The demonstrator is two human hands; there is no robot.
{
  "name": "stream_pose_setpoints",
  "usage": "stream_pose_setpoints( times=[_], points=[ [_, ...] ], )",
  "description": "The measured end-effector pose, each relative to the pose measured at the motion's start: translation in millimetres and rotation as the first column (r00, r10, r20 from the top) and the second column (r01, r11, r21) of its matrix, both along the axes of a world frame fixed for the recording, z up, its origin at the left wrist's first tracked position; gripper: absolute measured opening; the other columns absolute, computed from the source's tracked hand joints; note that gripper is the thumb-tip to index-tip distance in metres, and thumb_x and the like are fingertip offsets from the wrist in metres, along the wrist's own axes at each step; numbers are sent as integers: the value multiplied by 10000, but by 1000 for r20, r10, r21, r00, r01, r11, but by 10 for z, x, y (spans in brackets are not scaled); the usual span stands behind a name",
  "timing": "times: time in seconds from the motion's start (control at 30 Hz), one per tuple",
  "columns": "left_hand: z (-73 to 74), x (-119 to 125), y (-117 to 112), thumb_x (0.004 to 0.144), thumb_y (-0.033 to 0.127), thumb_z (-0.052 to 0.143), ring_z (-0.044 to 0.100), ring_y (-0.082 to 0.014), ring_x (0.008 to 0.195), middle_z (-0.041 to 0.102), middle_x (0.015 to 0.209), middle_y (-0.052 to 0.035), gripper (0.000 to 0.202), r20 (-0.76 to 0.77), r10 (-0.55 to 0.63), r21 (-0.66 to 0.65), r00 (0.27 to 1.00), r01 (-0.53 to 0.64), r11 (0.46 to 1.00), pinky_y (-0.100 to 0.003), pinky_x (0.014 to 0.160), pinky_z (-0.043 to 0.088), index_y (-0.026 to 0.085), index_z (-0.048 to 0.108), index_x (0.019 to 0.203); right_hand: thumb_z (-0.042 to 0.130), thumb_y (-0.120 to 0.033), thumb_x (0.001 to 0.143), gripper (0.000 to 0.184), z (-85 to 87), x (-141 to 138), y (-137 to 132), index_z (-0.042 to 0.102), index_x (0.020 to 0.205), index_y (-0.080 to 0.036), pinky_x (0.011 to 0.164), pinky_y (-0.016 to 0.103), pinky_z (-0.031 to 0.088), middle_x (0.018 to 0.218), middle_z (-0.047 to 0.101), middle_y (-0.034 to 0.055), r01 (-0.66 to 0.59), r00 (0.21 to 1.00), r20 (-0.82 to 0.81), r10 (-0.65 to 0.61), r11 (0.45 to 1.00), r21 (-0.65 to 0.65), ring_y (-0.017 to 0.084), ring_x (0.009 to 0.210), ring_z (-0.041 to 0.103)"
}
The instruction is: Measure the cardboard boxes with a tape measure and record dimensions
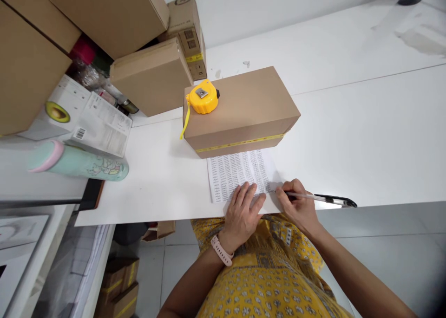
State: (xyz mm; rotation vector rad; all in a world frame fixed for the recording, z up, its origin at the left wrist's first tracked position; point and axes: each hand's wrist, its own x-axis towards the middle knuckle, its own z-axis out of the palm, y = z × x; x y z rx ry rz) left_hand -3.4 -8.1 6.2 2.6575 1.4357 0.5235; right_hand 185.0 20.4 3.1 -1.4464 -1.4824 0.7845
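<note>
My left hand (244, 211) lies flat with fingers stretched out on a printed sheet of paper (237, 169) at the near edge of the white table (348, 141). A pink watch band is on that wrist. My right hand (296, 202) is closed on a pen (320, 198), its tip touching the paper's right edge. Just beyond the paper stands a cardboard box (244, 109) with a yellow tape strip along its side. A yellow tape measure (203, 96) rests on the box's left top, its tape hanging down.
Several cardboard boxes (153, 74) are stacked at the back left. A white product box (87, 118) and a mint and pink bottle (76, 162) lie at the left. More boxes (120, 285) sit on the floor below.
</note>
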Motion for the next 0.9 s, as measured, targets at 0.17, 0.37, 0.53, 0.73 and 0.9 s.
stream_pose_setpoints(
  times=[0.17, 0.37, 0.53, 0.73, 0.9],
  points=[
    [-29, -10, -1, 918, 280, 591, 372, -324, 1427, 485, 1478, -132, 443, 6, -3, 7, 1000, 3, 1000, -535, 1158, 364, 179, 529, 1345, 596, -377, 923, 167, 46, 54, 48, 534, 847, -242, 466, 255, 366, 631, 554, -29, 163, 985, -58, -165, 986, -26, 128, 507, 469],
    [17, -1, -16, 891, 335, 642, 387, -316, 1418, 513, 1450, -137, 433, 129, 3, -52, 992, 4, 999, -563, 1148, 377, 186, 562, 1289, 407, -226, 978, 286, 105, 569, 486, 626, 1161, -222, 845, 400, 487, 1139, 703, 114, -41, 836, 543, -81, 977, 209, 282, 1055, 623],
    [380, -176, 147, 937, 289, 575, 529, -259, 1297, 598, 1329, -134, 286, 408, 84, 27, 909, -105, 994, -488, 1044, 502, 197, 579, 1209, 378, -59, 908, 463, 21, 895, 775, 593, 1302, -172, 969, 473, 426, 1338, 628, 150, -191, 547, 836, -49, 965, 181, 334, 1334, 454],
    [1013, -723, 790, 878, 374, 662, 417, -301, 1375, 466, 1442, -183, 485, 411, 322, 332, 853, -469, 818, -536, 1117, 361, 189, 501, 1297, 390, -41, 892, 502, -77, 903, 813, 608, 1315, -201, 935, 438, 439, 1383, 602, 110, -191, 504, 862, -61, 965, 181, 305, 1259, 532],
    [1271, -1025, 1362, 799, 477, 725, 280, -314, 1454, 358, 1523, -200, 729, 402, 376, 240, 835, -492, 837, -532, 1175, 245, 174, 417, 1386, 377, 6, 836, 598, -159, 939, 800, 553, 1373, -188, 944, 411, 442, 1356, 625, 96, -147, 607, 786, -117, 956, 256, 273, 1246, 548]
  ],
)
